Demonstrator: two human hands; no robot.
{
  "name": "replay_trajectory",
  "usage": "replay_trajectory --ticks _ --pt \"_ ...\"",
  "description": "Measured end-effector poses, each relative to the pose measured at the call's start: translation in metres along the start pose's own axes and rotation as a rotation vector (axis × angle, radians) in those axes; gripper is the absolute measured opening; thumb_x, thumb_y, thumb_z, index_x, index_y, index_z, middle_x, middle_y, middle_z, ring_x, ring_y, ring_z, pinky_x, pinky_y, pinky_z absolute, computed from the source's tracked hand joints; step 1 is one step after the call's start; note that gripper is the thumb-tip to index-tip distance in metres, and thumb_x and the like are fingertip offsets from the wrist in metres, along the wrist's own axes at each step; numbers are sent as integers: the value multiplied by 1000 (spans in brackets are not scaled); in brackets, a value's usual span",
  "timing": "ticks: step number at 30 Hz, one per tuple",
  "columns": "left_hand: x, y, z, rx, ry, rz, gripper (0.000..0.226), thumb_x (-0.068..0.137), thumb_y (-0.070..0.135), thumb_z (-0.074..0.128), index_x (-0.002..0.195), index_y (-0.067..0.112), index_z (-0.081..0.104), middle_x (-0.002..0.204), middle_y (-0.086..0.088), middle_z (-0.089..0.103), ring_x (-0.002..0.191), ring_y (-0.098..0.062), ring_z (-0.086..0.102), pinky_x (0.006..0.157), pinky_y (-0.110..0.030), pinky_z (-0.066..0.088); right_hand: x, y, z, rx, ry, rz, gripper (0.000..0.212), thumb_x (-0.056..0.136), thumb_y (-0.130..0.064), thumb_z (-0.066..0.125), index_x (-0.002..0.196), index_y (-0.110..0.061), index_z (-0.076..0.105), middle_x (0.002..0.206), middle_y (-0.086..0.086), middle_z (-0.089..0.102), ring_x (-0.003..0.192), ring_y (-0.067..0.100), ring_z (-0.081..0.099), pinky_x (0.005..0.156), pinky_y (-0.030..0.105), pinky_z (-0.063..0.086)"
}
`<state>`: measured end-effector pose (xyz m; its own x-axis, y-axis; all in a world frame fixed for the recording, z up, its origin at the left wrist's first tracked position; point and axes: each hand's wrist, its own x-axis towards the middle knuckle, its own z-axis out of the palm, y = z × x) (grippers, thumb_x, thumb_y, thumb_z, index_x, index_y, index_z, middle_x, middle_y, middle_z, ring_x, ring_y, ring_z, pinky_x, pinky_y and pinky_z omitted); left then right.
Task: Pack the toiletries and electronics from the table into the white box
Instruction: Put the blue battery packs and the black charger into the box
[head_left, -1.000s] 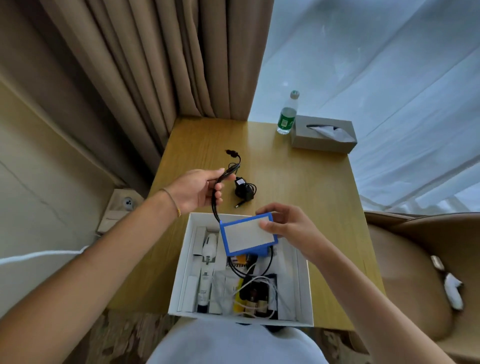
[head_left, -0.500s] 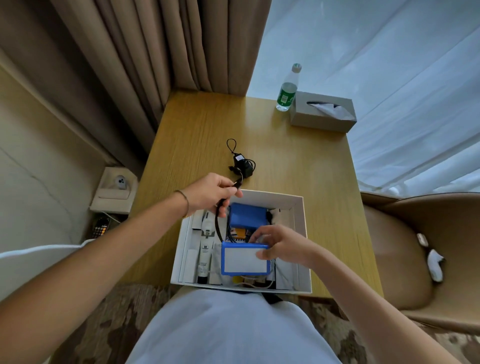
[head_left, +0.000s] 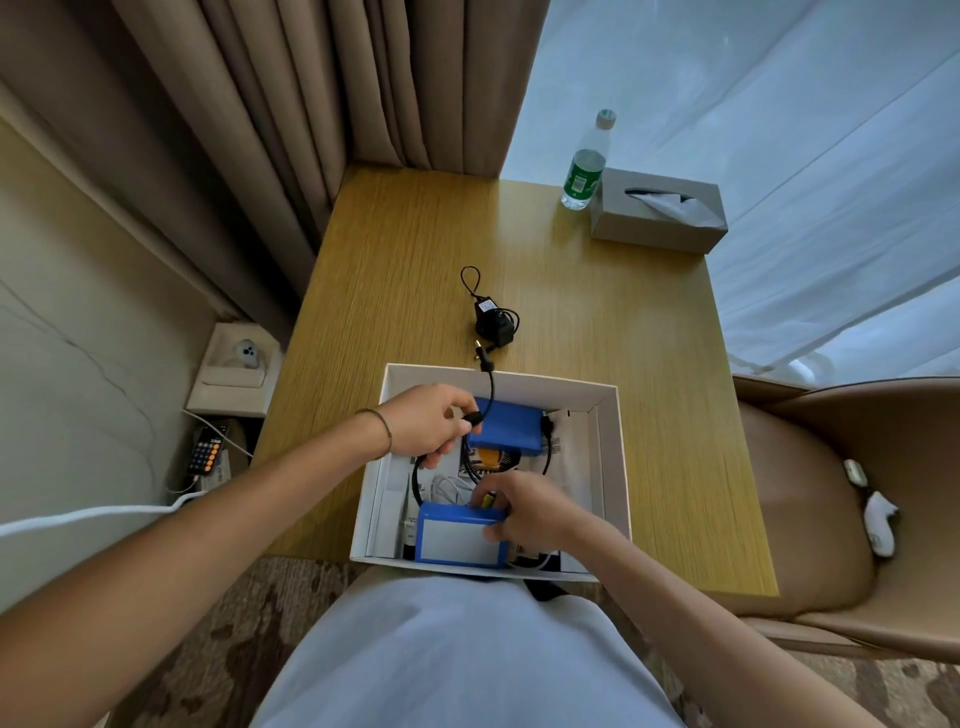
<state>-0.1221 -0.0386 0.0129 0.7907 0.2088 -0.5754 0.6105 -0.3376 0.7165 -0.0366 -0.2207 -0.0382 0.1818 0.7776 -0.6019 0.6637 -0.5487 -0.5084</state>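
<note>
The white box (head_left: 608, 415) sits at the near edge of the wooden table (head_left: 649, 364). Inside it lie two blue battery packs: one at the far side (head_left: 509, 428), one at the near side (head_left: 457, 538) with a white label. My right hand (head_left: 524, 512) grips the near pack's right end, low in the box. My left hand (head_left: 428, 423) pinches a black cable (head_left: 488, 387) that runs over the box's far rim. A black adapter (head_left: 491, 319) with a coiled cord lies on the table just beyond the box. Tubes and white cords fill the box floor, partly hidden.
A green-labelled water bottle (head_left: 584, 171) and a grey tissue box (head_left: 657, 210) stand at the table's far right corner. A tan chair (head_left: 831, 519) is to the right. Curtains hang behind. A phone (head_left: 208, 449) lies on the floor at left.
My right hand has lowered the labelled blue pack from above the box down into its near side. My left hand has come down to the box with the black cable.
</note>
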Motion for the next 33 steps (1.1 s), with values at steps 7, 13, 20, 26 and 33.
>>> replay_trajectory --ticks 7,13,20,26,33 --pt "2 0 8 290 -51 115 19 102 21 51 92 31 63 65 8 57 59 -11 51 58 -32 47 -2 8 -4 122 158 8 28 90 -18 72 118 -19 74 105 0 76 92 15 67 86 34 57" --pt "16 -7 25 536 -29 150 16 102 25 51 107 32 64 83 9 58 76 -14 56 65 -30 43 -14 22 -29 1157 339 239 30 91 3 61 117 -11 65 76 9 74 63 17 64 57 27 51" --pt "32 -14 59 662 35 241 30 100 24 54 128 28 64 114 -1 70 104 -22 63 85 -37 51 -8 36 -24 831 481 377 30 96 -18 66 123 -6 63 76 6 72 60 13 65 57 28 56" --pt "43 -18 80 893 160 340 22 96 24 57 118 23 62 94 -9 66 86 -28 63 68 -34 44 -7 35 -25 546 370 403 53 90 -17 62 142 -11 54 104 10 74 73 17 65 75 41 60" --pt "53 -10 91 1062 190 346 24 82 3 67 104 11 71 111 -10 58 102 -32 54 76 -40 41 -10 38 -28 524 342 396 51 91 -18 59 141 -14 57 111 11 75 72 16 68 67 34 58"
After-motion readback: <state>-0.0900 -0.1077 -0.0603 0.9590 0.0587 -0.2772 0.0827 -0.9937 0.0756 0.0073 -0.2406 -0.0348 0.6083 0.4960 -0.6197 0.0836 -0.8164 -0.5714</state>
